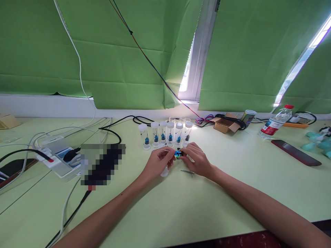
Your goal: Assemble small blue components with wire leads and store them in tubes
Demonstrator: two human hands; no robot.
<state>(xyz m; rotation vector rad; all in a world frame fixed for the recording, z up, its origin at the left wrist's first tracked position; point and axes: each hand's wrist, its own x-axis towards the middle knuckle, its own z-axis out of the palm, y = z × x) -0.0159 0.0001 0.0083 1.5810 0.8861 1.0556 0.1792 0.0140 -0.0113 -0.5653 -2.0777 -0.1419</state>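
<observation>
- Left hand (158,162) and right hand (196,159) meet over the middle of the green table (181,206); both pinch one small blue part (177,153) between their fingertips, just above the tabletop.
- One white cap (164,172) lies under the left hand; one thin metal tool (188,171) lies on the table just before the right hand.
- Directly behind the hands stands a row of six clear tubes (167,135), upright with white caps; five hold a blue piece, and the rightmost holds a dark one.
- Left: one white power strip (55,159) with cables plugged in.
- Right, well apart: one dark phone (294,152), one water bottle (275,122) with a red cap, one can (248,117) and one open cardboard box (224,124), with cables lying on it.
</observation>
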